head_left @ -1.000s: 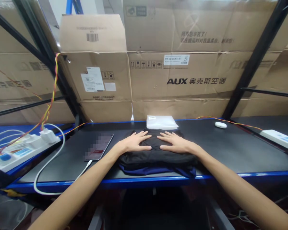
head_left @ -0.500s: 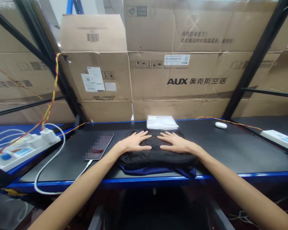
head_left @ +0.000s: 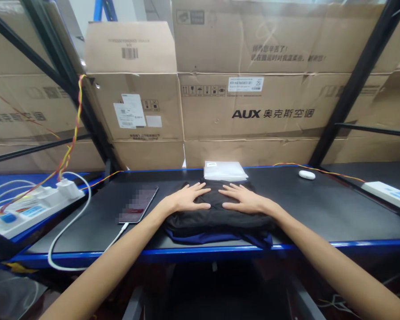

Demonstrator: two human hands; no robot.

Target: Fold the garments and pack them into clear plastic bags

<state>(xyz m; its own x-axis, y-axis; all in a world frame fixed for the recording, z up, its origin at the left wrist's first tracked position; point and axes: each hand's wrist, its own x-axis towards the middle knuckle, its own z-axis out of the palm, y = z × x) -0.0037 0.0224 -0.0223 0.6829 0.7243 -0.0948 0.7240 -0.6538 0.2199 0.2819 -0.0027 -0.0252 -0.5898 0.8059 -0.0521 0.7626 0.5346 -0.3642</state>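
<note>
A folded black garment [head_left: 216, 220] lies near the front edge of the black tabletop, its exact kind unclear. Dark blue cloth [head_left: 203, 238] shows beneath its front edge. My left hand [head_left: 189, 198] rests flat on the left part of the black fabric, fingers spread. On the right part lies my right hand [head_left: 242, 198], palm down, with its fingers stretched apart. Neither hand grips anything. Just behind the garment sits a stack of clear plastic bags [head_left: 225, 170] with a small white label.
Left of the garment a phone [head_left: 139, 204] lies plugged into a white cable [head_left: 70, 222]. Power strips stand at the far left [head_left: 36, 209] and right [head_left: 390, 195]. A small white case [head_left: 307, 174] sits at the back right. Cardboard boxes [head_left: 213, 115] wall the rear between black posts.
</note>
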